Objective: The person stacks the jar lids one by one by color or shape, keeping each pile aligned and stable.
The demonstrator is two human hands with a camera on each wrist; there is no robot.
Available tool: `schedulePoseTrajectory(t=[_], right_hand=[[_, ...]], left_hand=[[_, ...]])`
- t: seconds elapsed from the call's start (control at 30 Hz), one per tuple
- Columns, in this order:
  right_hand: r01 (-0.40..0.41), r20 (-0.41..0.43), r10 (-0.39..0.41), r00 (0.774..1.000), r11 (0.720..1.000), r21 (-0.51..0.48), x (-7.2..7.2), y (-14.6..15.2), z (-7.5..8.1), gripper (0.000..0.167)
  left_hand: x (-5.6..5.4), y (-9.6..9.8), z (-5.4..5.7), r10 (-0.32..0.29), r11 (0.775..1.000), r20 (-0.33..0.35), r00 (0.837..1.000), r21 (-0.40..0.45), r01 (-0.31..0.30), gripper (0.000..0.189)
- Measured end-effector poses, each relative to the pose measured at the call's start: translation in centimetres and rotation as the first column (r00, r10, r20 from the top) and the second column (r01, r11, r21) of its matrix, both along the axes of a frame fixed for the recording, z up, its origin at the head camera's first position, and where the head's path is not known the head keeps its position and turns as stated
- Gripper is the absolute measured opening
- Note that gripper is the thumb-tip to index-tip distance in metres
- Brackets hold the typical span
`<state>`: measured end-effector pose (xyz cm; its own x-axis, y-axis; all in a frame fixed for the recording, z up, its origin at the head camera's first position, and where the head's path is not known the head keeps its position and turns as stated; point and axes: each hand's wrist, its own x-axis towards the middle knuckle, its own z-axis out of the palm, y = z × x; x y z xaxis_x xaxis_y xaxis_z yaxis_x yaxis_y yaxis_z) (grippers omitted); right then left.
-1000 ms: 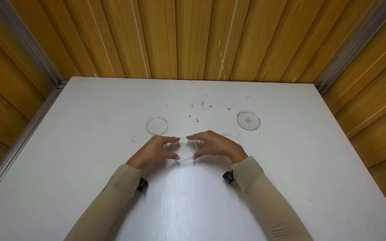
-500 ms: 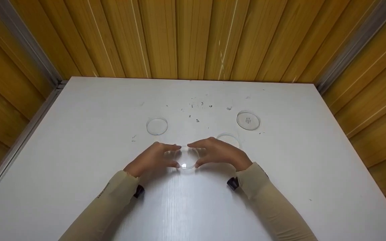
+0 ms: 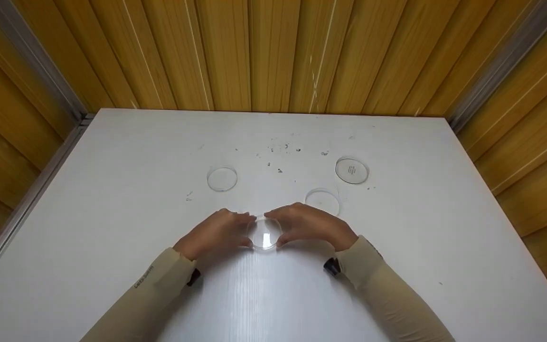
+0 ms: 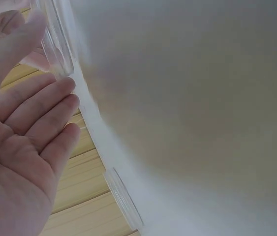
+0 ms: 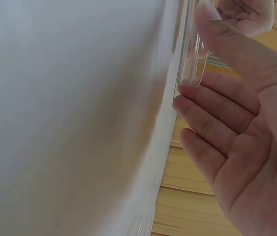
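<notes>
A clear petri dish (image 3: 265,235) lies between my two hands near the middle of the table. My left hand (image 3: 216,233) pinches its left side, thumb at the near rim and fingers at the far rim. On the opposite side my right hand (image 3: 314,225) holds it the same way. Both wrist views show the dish edge-on, with a thumb and fingertips against the dish wall (image 4: 59,39). Whether it touches the table cannot be told. Just beyond my right hand sits another clear round dish (image 3: 322,202), its near edge partly covered by that hand.
A clear dish (image 3: 222,179) stands at the back left, and one with dark marks (image 3: 352,170) at the back right. Small dark specks (image 3: 279,170) dot the white table (image 3: 112,213). Wood-patterned panels (image 3: 273,57) rise behind it.
Both hands have come toward the near side of the table, with the petri dish between them. The dish beyond my right hand shows more now. Other dishes stay put.
</notes>
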<state>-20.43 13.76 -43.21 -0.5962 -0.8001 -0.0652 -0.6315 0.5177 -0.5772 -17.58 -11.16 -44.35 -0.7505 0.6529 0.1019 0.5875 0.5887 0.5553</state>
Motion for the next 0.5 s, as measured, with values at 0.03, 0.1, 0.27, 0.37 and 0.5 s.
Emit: schedulePoseTrajectory(t=[0.03, 0.1, 0.27, 0.37, 0.5], right_hand=[[-0.012, 0.001, 0.012, 1.0, 1.0, -0.011, 0.1, -0.1, 0.0, 0.06], [-0.026, 0.008, 0.026, 1.0, 0.999, -0.022, 0.2, -0.2, -0.2, 0.058], [-0.019, 0.008, 0.019, 1.0, 1.0, -0.002, 0.7, -0.5, -0.2, 0.054], [-0.013, -0.022, 0.014, 1.0, 1.0, 0.021, 1.0, -0.6, -0.2, 0.054], [-0.009, -0.029, 0.01, 1.0, 1.0, 0.023, 1.3, -0.6, -0.3, 0.055]], left_hand=[[0.1, 0.0, -0.1, -0.005, 1.0, -0.018, 1.0, -0.01, 0.005, 0.037], [0.3, -0.1, -0.2, -0.005, 1.0, -0.032, 0.999, -0.016, 0.005, 0.034], [0.6, -0.2, -0.2, -0.005, 1.0, -0.014, 1.0, -0.021, 0.005, 0.027], [0.6, -0.3, -0.2, -0.006, 1.0, 0.0, 1.0, -0.028, 0.006, 0.032], [0.7, -0.5, -0.2, -0.001, 0.999, 0.034, 0.999, -0.039, 0.003, 0.041]])
